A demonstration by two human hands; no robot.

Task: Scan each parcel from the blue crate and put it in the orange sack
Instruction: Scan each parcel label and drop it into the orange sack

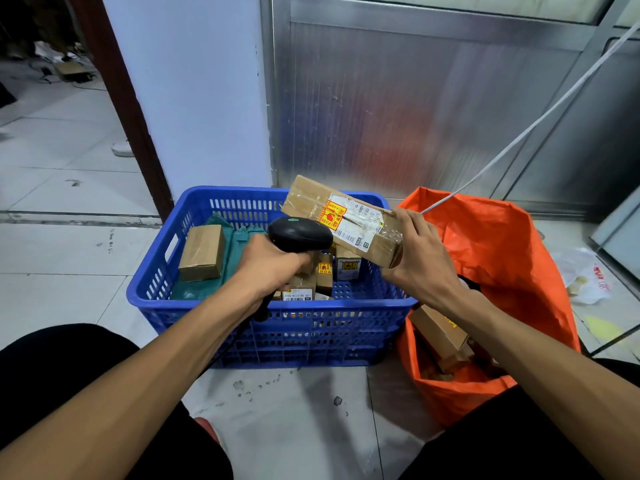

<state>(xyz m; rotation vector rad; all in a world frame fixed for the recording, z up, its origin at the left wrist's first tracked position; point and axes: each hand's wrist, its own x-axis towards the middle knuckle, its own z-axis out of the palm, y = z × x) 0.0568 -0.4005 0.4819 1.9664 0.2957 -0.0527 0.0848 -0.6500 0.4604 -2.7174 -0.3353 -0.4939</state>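
Observation:
My right hand (420, 258) grips one end of a long brown cardboard parcel (313, 199) with a white label and a red-yellow sticker, held tilted above the blue crate (270, 337). My left hand (268, 263) grips a black barcode scanner (299, 233), its head close to the parcel's label. The crate holds several small cardboard boxes (202, 252) and green mailer bags (239, 244). To the right, the orange sack (498, 244) stands open with cardboard parcels (441, 332) inside.
A white pillar (194, 98) and a metal panel wall (415, 109) rise just behind the crate. A white cable (540, 119) runs down into the sack. A crumpled white plastic bag (585, 275) lies on the tiled floor at the right. My dark-clothed knees flank the crate.

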